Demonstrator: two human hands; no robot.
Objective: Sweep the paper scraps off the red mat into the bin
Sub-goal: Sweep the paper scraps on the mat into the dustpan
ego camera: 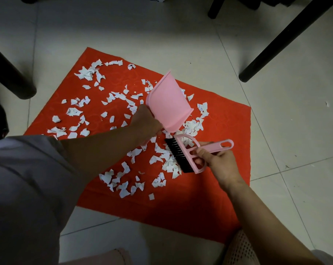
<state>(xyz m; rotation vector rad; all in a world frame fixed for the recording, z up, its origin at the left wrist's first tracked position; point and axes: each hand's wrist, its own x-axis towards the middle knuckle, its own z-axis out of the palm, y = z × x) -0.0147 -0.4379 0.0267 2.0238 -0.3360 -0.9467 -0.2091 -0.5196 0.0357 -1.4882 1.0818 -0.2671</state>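
While scraps (121, 96) litter the mat (225, 119), left hand (146, 123) gripping dustpan (166, 104), right hand (217, 161) clutching brush (188, 155).

I count one red mat (200, 197), one pink dustpan (166, 104) in my left hand (144, 123), one pink brush (190, 153) in my right hand (219, 165). Paper scraps (85, 75): too many for an exact count, scattered on the mat around both hands. Three dark furniture legs (288, 37) beyond them.
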